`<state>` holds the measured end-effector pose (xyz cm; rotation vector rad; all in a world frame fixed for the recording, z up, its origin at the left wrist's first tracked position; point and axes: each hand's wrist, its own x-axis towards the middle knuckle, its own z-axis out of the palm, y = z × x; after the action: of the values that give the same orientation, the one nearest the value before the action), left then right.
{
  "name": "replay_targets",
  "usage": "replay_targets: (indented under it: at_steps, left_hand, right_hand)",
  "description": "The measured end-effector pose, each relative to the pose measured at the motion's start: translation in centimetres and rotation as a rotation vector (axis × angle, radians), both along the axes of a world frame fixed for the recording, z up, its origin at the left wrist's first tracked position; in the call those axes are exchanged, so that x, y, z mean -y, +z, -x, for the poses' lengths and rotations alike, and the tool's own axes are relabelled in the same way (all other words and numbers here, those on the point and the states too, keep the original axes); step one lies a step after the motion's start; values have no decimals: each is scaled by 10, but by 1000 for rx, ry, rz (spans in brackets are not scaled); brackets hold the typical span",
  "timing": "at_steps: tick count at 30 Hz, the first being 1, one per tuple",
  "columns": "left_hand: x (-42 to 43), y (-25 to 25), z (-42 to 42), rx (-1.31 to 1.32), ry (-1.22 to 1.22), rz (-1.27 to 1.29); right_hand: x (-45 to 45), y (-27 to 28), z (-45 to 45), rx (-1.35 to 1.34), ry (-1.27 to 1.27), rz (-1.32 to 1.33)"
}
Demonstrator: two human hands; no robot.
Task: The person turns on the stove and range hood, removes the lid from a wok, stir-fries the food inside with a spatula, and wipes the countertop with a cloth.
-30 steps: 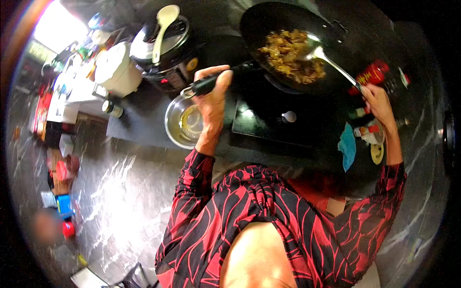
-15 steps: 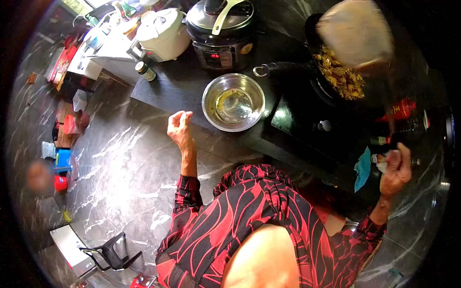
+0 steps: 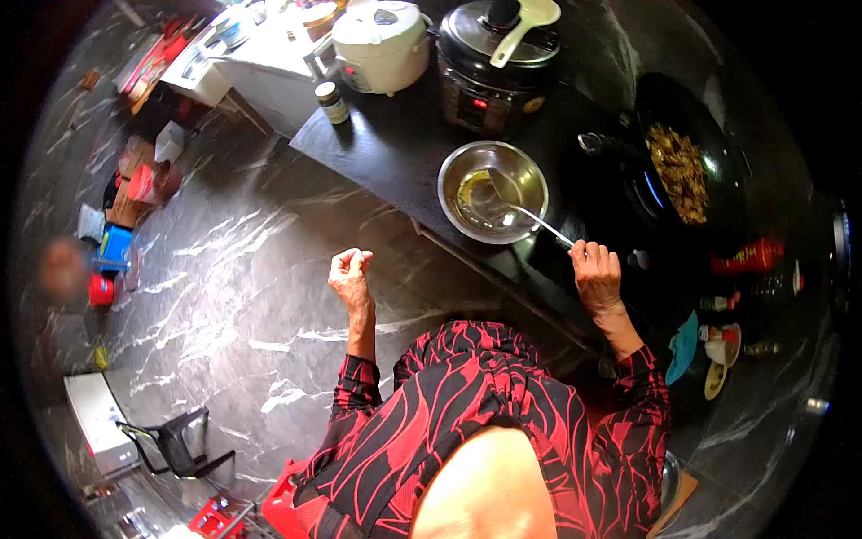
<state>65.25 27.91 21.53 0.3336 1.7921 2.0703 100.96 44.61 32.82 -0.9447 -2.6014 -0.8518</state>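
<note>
My right hand (image 3: 598, 280) is closed around the handle of a metal spatula (image 3: 541, 222), whose head rests inside a steel bowl (image 3: 455, 198) on the dark counter. A little yellowish liquid lies in the bowl. My left hand (image 3: 352, 274) is held over the floor, left of the bowl, with its fingers curled together; nothing shows in it. Browned food pieces (image 3: 678, 173) lie in the black wok (image 3: 725, 186) at the right, over a blue flame. Neither hand touches the wok.
A black cooker (image 3: 489, 90) with a pale ladle (image 3: 523, 31) on its lid stands behind the bowl. Left of it are a white rice cooker (image 3: 382, 49) and a small jar (image 3: 331, 102). A blue cloth (image 3: 682, 348) and a red-labelled container (image 3: 748, 257) sit at the right.
My left hand has let go of the wok handle and moved down-left. My right hand has carried the spatula from the wok to the steel bowl. The view has shifted left.
</note>
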Motion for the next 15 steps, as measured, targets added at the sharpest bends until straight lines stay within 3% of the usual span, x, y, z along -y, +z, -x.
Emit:
replay_targets:
  at_steps: [3, 5, 9, 11, 15]
  left_hand:
    - [19, -7, -5, 42, 98, 44]
    - [34, -18, -4, 19, 112, -7]
    - [47, -20, -10, 75, 106, 114]
    - [46, -19, -12, 84, 47, 118]
    - [23, 10, -18, 92, -2, 156]
  right_hand:
    - [-9, -6, 7, 94, -22, -62]
    - [-11, -10, 13, 70, -26, 82]
    - [-7, -14, 23, 49, -85, 110]
    - [9, 8, 29, -56, -82, 250]
    - [26, 31, 25, -415, 265, 420]
